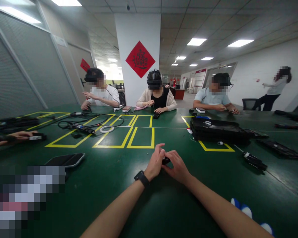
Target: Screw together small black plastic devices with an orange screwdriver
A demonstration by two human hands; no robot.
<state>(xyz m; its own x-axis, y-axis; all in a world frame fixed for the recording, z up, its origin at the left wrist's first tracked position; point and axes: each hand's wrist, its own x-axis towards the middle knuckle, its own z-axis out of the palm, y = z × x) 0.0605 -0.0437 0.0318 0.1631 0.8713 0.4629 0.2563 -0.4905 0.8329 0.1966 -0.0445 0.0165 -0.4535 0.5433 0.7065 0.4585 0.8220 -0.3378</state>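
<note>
My left hand (155,163) and my right hand (177,167) meet above the green table (109,195). Between their fingers is a small black object (166,160), mostly hidden, so its kind cannot be made out. The fingers of both hands are closed around it, with the left index finger raised over the top. A dark watch (142,178) is strapped on the left wrist. Just left of the left hand lies a tiny dark piece (147,153), too small to name.
Yellow tape rectangles (140,147) mark the table. A black case (217,130) and a black device with a cable (254,161) lie at right, tangled cables (85,127) at left. Co-workers sit opposite; another person's hand (23,135) holds a black object at far left.
</note>
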